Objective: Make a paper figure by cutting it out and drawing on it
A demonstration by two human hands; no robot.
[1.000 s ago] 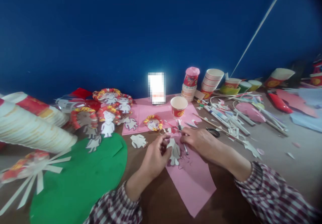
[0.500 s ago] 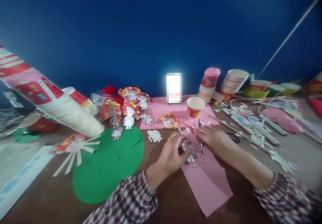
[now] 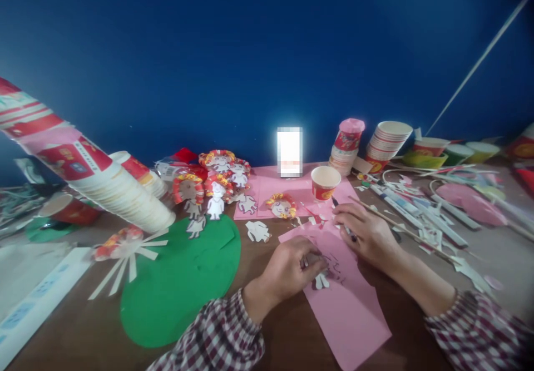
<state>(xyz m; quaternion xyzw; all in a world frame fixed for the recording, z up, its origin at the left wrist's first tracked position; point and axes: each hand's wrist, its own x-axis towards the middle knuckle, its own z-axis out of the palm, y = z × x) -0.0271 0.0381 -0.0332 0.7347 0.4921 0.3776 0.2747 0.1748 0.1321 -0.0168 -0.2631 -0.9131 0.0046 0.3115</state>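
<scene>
My left hand (image 3: pixel 298 262) is closed on a small white paper cutout figure (image 3: pixel 321 281), with thumb and fingers covering most of it; its legs show below. It rests over a pink paper sheet (image 3: pixel 350 318) bearing dark pen strokes. To the right, my right hand (image 3: pixel 367 232) has its fingers round a dark pen (image 3: pixel 335 201), whose lower end shows under the fingers. Ahead of the hands, a decorated face cutout (image 3: pixel 281 206) with a red and yellow border lies on another pink sheet (image 3: pixel 267 177). A second white cutout figure (image 3: pixel 257 231) lies left of them.
A green paper shape (image 3: pixel 179 282) covers the table at left. Paper cup stacks (image 3: pixel 125 193) lean beyond it. A single paper cup (image 3: pixel 325 183) stands ahead, near a glowing blurred screen (image 3: pixel 290 152). Several decorated figures (image 3: pixel 216 198) are clustered left; markers and scraps (image 3: pixel 411 209) litter the right.
My right hand has taken hold of the pen and moved it slightly right, tilting it. My left hand has lowered the cutout toward the pink sheet, and its fingers cover more of it.
</scene>
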